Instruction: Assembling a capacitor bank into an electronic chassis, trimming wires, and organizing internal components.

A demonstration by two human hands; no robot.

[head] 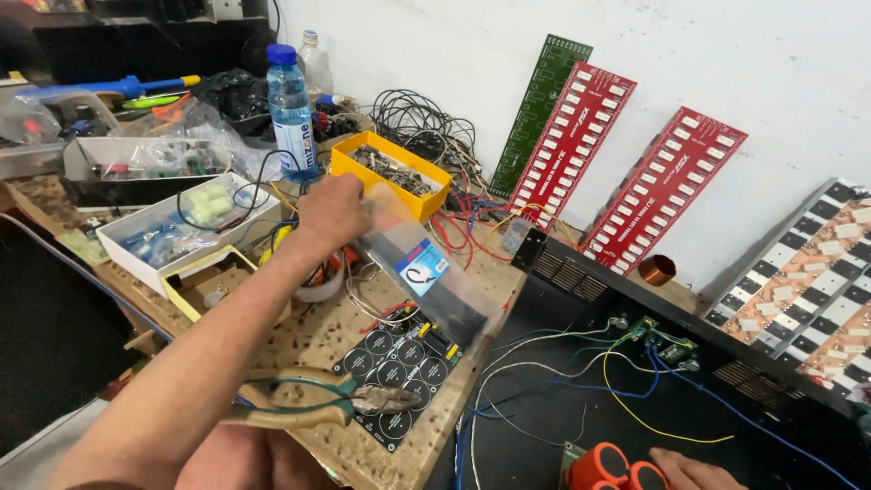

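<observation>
My left hand [331, 209] reaches out over the workbench and grips the top end of a long clear plastic packet [426, 272] with dark contents and a blue and white label. The packet slants down toward a black circuit board with round black capacitors [399, 363]. At the bottom edge, my right hand [694, 472] lies inside an open black metal chassis [562, 272], its fingers next to two orange cylindrical parts [599, 465]. Only part of that hand shows. Pliers [318, 399] with green and tan handles lie on the bench below my left forearm.
A yellow tray of small parts [363, 159], a water bottle [290, 109] and tangled wires [417, 118] stand behind my left hand. A white box [118, 240] sits at left. Red circuit boards [662, 186] lean on the wall. Loose coloured wires [635, 399] run through the chassis.
</observation>
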